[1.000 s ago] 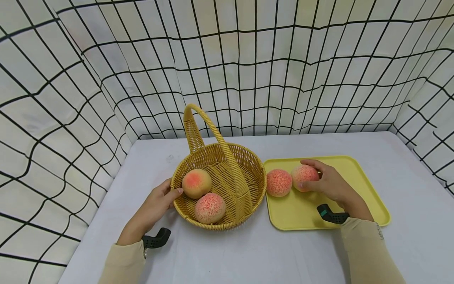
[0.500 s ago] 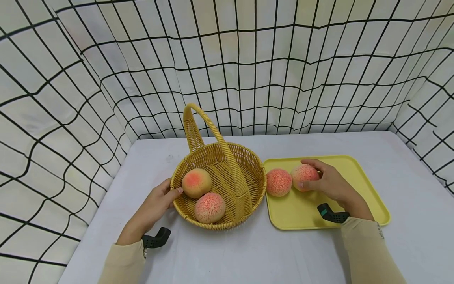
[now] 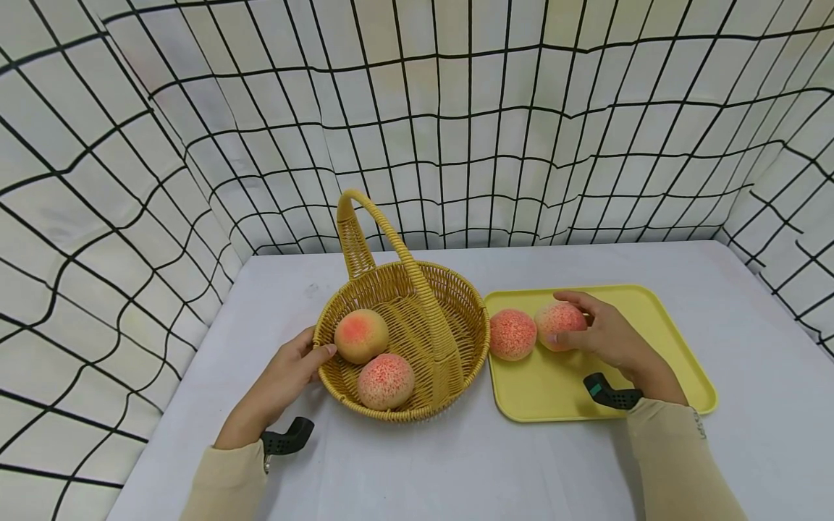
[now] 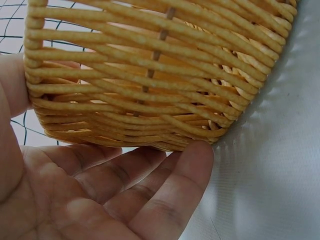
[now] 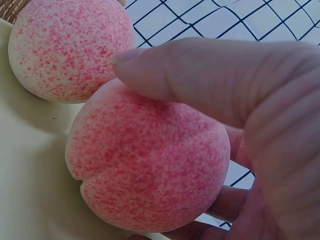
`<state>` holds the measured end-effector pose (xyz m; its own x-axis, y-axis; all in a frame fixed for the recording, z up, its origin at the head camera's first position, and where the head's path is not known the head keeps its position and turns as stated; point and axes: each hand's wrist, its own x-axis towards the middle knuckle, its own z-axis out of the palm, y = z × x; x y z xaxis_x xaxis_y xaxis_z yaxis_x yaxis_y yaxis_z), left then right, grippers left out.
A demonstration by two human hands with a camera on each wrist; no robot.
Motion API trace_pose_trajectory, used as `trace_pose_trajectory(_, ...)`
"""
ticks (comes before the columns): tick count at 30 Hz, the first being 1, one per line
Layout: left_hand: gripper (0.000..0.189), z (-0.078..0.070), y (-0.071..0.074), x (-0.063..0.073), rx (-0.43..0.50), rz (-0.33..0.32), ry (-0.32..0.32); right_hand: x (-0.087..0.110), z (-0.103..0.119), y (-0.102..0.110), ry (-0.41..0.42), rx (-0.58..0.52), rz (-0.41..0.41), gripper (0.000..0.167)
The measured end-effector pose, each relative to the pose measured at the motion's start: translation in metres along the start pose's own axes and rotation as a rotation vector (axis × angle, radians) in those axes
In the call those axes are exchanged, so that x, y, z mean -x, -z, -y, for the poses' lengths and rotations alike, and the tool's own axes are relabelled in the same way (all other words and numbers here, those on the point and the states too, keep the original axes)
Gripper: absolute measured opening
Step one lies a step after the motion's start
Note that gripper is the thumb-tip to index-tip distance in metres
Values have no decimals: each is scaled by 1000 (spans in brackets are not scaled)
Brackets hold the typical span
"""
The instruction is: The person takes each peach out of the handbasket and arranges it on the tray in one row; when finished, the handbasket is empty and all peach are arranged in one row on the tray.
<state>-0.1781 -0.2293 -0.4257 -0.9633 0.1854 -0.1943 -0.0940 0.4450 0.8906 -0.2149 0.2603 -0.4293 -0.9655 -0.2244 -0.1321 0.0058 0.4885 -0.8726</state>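
Note:
My left hand [image 3: 284,378] grips the left rim of a yellow wicker basket [image 3: 470,304], thumb over the edge and fingers against the outer side. In the left wrist view the fingertips touch the low part of the woven wall [image 4: 150,75]. Inside the basket lie a yellow-orange peach [image 3: 361,336] and a speckled pink peach [image 3: 386,382]. My right hand [image 3: 606,336] holds another speckled peach [image 3: 559,325] over the yellow tray [image 3: 554,394], thumb on the near side and fingers curled round the far side. A redder speckled peach [image 3: 512,335] sits beside it, at the tray's left edge.
The basket's tall arched handle [image 3: 397,246] rises over its middle. A white cloth covers the table [image 3: 417,470]. White walls with a black grid net [image 3: 456,145] stand behind and at both sides. A black wrist device [image 3: 611,393] hangs near the tray surface.

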Motion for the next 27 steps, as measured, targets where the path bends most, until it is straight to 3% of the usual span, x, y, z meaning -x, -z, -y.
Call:
trace_pose_trajectory(11,60,0,1,-1,20,7,-13,-1,-2,0,9,20,-41,69)
trace_pose_trajectory(27,60,-1,0,-1,5,4,-6,2,1,1,-3,-48,-53,78)
